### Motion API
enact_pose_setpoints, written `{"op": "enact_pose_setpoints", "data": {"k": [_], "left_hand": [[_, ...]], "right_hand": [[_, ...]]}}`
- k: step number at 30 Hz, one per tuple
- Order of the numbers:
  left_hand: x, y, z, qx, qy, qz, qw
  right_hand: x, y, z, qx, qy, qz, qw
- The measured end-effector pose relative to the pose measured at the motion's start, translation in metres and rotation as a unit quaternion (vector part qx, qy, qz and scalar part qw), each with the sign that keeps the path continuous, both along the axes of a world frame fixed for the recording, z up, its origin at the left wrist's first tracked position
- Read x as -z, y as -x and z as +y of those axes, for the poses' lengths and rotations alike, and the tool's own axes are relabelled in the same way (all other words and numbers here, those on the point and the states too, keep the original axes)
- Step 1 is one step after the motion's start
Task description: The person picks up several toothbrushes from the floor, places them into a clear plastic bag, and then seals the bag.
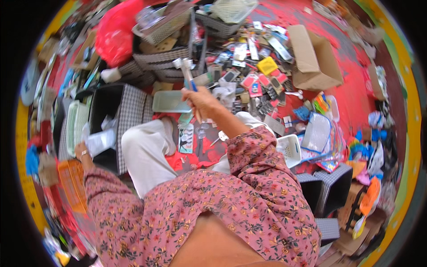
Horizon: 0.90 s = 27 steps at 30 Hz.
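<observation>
My right hand [203, 103] is raised over the middle, closed around a small bunch of slim brushes [190, 81] with pale ends and a blue handle; a light stick end shows below the fist. Blur hides their exact kind. At the far left, my left hand [82, 150] is closed on the near edge of a pale green plastic basket [77, 122], which stands tilted. Clear plastic wrapping [100, 142] lies beside that hand, at the mouth of a black-lined checked box [133, 109]. A shallow pale green tray [171, 102] sits just left of my right hand.
Small packaged goods [262, 82] are heaped on the red floor ahead. An open cardboard box [313, 60] stands at right, a red plastic bag [118, 33] at far left. An orange basket [72, 186], a white basket [289, 150] and checked boxes [331, 189] flank my legs.
</observation>
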<state>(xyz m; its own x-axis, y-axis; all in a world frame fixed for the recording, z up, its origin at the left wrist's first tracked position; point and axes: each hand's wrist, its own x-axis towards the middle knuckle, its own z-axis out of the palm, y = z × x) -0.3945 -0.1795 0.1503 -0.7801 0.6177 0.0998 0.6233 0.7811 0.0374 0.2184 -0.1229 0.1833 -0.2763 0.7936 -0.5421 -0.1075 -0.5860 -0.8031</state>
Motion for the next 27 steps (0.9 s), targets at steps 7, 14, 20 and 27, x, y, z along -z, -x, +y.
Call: {"op": "enact_pose_setpoints", "data": {"k": [7, 14, 20, 27], "left_hand": [[0.008, -0.047, 0.058, 0.218, -0.005, -0.086, 0.972], [-0.025, -0.065, 0.01, 0.003, -0.487, -0.605, 0.63], [-0.083, -0.139, 0.026, 0.1, -0.474, -0.71, 0.512], [-0.086, -0.268, 0.08, 0.194, -0.28, -0.899, 0.275]], "right_hand": [[0.013, -0.014, 0.015, 0.047, 0.022, -0.001, 0.999], [0.009, -0.004, 0.01, -0.004, 0.039, 0.037, 0.999], [0.009, -0.007, 0.018, 0.008, 0.031, 0.086, 0.996], [-0.009, -0.008, 0.024, 0.017, -0.052, 0.138, 0.989]]}}
